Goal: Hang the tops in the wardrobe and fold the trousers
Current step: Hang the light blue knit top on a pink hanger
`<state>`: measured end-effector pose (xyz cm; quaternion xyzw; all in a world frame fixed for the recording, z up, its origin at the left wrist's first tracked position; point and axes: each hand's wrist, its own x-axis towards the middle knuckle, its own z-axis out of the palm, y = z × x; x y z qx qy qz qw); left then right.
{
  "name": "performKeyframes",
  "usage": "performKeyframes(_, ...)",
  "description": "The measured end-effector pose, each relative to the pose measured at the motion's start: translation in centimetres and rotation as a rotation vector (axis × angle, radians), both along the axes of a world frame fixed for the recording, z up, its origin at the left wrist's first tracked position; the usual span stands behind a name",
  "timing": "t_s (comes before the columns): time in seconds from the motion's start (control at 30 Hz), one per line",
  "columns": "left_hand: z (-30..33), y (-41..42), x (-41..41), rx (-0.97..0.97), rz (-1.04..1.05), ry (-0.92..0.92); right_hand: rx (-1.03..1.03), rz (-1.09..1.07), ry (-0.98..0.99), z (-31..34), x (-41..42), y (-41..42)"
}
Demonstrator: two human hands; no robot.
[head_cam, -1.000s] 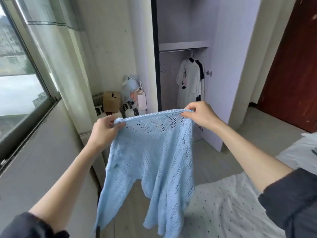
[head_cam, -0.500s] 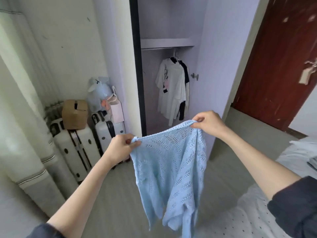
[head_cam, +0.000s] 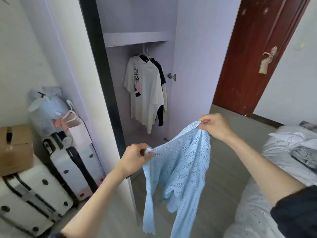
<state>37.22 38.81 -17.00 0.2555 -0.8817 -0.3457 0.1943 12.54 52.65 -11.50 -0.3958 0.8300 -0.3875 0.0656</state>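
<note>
A light blue knitted top (head_cam: pixel 180 165) hangs in the air between my hands, its sleeves dangling toward the floor. My left hand (head_cam: pixel 135 157) pinches one end of its ribbed edge, and my right hand (head_cam: pixel 215 125) grips the other end, held higher. Straight ahead stands the open lilac wardrobe (head_cam: pixel 190 57). Inside, a white printed top (head_cam: pixel 145 90) and a dark garment (head_cam: pixel 160 71) hang from a rail under the shelf. Folded and crumpled clothes (head_cam: pixel 301 152) lie on the bed at the right.
White suitcases (head_cam: pixel 34 191) stand against the left wall with a cardboard box (head_cam: pixel 15 148) and a blue bag (head_cam: pixel 48 109) on top. A red-brown door (head_cam: pixel 253 54) is at the right. The bed (head_cam: pixel 253 208) with white dotted bedding fills the lower right corner.
My view has swung right, from the window to the wardrobe, which is closer. Both hands keep hold of the blue top; the left hand has dropped lower than the right.
</note>
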Motion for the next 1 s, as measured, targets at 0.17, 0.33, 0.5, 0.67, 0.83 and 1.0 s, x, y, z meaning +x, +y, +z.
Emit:
performKeyframes(0.17,-2.9,-2.2,-5.6,0.026,-0.105,-0.068,-0.009,-0.064,0.108,-1.9,-5.0,-4.6)
performKeyframes(0.33,-4.2,-5.9,-12.5,0.099,-0.164,-0.206,-0.017,0.034,0.051,-2.4,-10.7,-11.1)
performKeyframes(0.5,-3.1,-9.2,-21.4,0.222,0.103,0.028,-0.079,0.279,-0.113,-1.5,-17.5,-16.5)
performKeyframes(0.67,-1.0,-13.8,-30.0,0.205,0.288,0.230,-0.094,0.513,-0.373,0.2,-23.7,-19.3)
performKeyframes(0.83,1.4,-19.2,-35.8,0.220,0.072,0.153,0.085,0.741,-0.500,1.6,-27.9,-22.9)
performKeyframes(1.0,2.4,-22.7,-40.4,0.457,-0.288,0.076,0.191,0.863,-0.504,2.7,-31.1,-27.5)
